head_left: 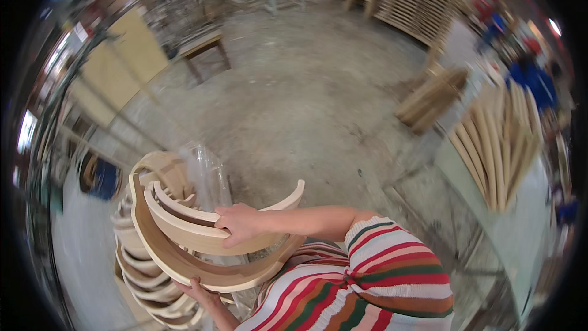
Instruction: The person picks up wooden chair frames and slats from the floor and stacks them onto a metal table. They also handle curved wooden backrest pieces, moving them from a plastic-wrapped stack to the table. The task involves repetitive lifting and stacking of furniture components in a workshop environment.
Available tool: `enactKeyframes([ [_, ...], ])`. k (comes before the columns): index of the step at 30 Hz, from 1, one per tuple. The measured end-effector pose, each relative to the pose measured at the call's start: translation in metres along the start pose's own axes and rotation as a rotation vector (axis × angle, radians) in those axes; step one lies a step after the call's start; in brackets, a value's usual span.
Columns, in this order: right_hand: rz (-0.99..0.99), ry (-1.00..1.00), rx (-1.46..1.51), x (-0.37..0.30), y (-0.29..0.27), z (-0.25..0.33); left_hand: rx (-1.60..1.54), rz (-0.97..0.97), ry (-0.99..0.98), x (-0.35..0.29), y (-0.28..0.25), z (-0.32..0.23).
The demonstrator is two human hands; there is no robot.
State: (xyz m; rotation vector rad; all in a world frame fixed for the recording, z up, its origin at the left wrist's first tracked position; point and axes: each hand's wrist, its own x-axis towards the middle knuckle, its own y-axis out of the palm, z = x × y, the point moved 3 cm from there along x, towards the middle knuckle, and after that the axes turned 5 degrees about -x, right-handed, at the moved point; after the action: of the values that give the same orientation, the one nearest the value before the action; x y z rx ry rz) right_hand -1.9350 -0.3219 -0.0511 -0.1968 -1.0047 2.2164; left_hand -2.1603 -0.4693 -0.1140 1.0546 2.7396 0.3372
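My right hand is closed round a pale, curved wooden piece, with fingers over its upper edge. A second, thinner curved strip lies just inside it. Below and around these sits a larger bent wooden piece, shaped like a curved chair back. My left hand grips its lower outer edge, partly hidden under the wood. To the left, a stack of similar curved wooden pieces stands close beside the held ones, partly covered by them.
Clear plastic wrap stands behind the stack. At right, a pale green table carries several curved wooden sticks, with a wood bundle nearby. A wooden stool and slatted racks stand farther off. A person in blue is at far right.
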Motion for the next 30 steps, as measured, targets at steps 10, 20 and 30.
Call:
enactKeyframes([
  [10,-0.309,0.507,-0.122,-0.181,-0.01,0.143,0.046,0.605,-0.255,-0.049,0.021,-0.071],
  [20,-0.159,0.91,-0.343,-0.524,-0.051,0.311,0.059,1.08,-0.487,-0.216,0.055,-0.004],
  [30,0.294,0.984,-0.621,-0.832,-0.116,0.363,0.194,0.906,-0.581,-0.422,0.032,0.045],
])
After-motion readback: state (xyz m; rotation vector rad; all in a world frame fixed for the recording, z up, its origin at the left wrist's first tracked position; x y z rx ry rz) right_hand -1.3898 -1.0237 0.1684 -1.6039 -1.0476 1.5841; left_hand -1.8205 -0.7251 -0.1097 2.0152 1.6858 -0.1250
